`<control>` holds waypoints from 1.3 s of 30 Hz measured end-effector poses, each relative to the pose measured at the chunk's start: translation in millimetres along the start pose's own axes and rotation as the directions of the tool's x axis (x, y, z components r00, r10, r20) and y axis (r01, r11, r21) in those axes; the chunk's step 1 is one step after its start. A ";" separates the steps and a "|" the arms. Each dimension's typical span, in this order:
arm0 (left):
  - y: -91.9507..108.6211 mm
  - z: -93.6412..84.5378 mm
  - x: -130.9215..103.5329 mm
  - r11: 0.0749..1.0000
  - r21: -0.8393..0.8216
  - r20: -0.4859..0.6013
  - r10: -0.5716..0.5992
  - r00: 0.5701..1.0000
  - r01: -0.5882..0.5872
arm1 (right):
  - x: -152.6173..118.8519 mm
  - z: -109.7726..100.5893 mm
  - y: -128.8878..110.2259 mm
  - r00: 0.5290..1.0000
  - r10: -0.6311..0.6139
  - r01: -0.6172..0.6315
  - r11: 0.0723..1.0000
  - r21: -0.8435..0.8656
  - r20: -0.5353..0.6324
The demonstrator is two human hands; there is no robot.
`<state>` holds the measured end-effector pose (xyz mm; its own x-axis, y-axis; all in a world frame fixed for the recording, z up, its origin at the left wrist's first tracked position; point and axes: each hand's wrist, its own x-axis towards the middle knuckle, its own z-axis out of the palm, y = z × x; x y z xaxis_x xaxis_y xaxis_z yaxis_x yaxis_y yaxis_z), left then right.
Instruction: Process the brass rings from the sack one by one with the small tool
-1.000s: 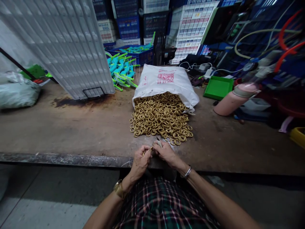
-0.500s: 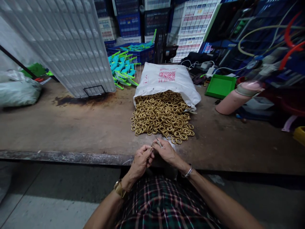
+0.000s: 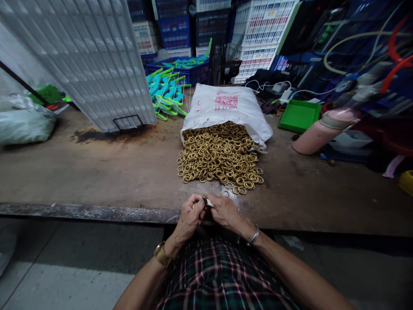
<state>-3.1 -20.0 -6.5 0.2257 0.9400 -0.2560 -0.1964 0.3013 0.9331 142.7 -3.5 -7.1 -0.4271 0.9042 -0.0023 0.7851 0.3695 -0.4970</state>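
Note:
At the front edge of the table my two hands meet. My left hand (image 3: 191, 212) is closed, pinching a gold-coloured ring (image 3: 194, 206) that its fingers largely cover. Closed as well, my right hand (image 3: 226, 212) grips a small flat metal blade (image 3: 209, 202), its tip against the left fingertips and the ring. Just beyond the hands lies a heap of gold-coloured rings (image 3: 219, 159). The heap spills out of the open mouth of a white woven sack (image 3: 206, 105) with red print. A few loose rings lie at the near edge of the heap.
A translucent ribbed panel (image 3: 106, 77) stands at the left on the brown table (image 3: 112, 172). Behind are turquoise and green plastic parts (image 3: 166, 92) and stacked crates (image 3: 254, 26). To the right are a green tray (image 3: 299, 116) and a tilted pink bottle (image 3: 311, 137).
My right hand has turned and lowered slightly, bringing the blade from pointing up and away to lying against the left fingertips. My left hand stays nearly in place. The heap looks the same.

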 end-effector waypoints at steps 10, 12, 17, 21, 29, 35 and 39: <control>22.0 11.8 -23.1 0.998 0.014 0.123 -0.064 0.990 0.062 | 1.1 -10.2 14.2 0.981 0.195 -0.186 0.962 -0.199 0.024; 23.9 13.5 -23.5 0.988 -0.126 0.145 -0.074 0.987 0.093 | -3.5 -14.9 22.1 0.967 0.251 -0.254 0.947 -0.194 -0.043; 16.2 10.7 -11.9 0.935 -0.318 0.118 -0.126 0.985 0.158 | -13.8 -16.6 35.3 0.907 0.373 -0.404 0.902 -0.150 -0.198; 11.3 6.7 -9.1 0.911 -0.365 0.089 -0.170 0.981 0.191 | -14.5 -12.6 36.4 0.917 0.348 -0.381 0.910 -0.167 -0.195; 5.2 -1.5 -6.3 0.737 -0.575 0.152 -0.330 0.932 0.355 | -7.9 -14.7 36.8 0.905 0.397 -0.417 0.899 -0.136 -0.152; -1.0 3.3 -3.8 0.723 -0.591 0.056 -0.406 0.912 0.358 | -1.7 -10.1 20.7 0.929 0.339 -0.295 0.920 0.258 -0.147; 0.0 4.5 -2.1 0.811 -0.508 0.014 -0.328 0.945 0.290 | 4.8 -12.1 3.0 0.940 0.325 -0.193 0.759 0.621 -0.105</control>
<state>0.8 -22.7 -4.9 0.2914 0.7867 -0.5442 -0.5785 0.5980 0.5547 148.4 4.5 1.9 -0.0995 0.9924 -0.0730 0.3999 -0.0273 -0.9161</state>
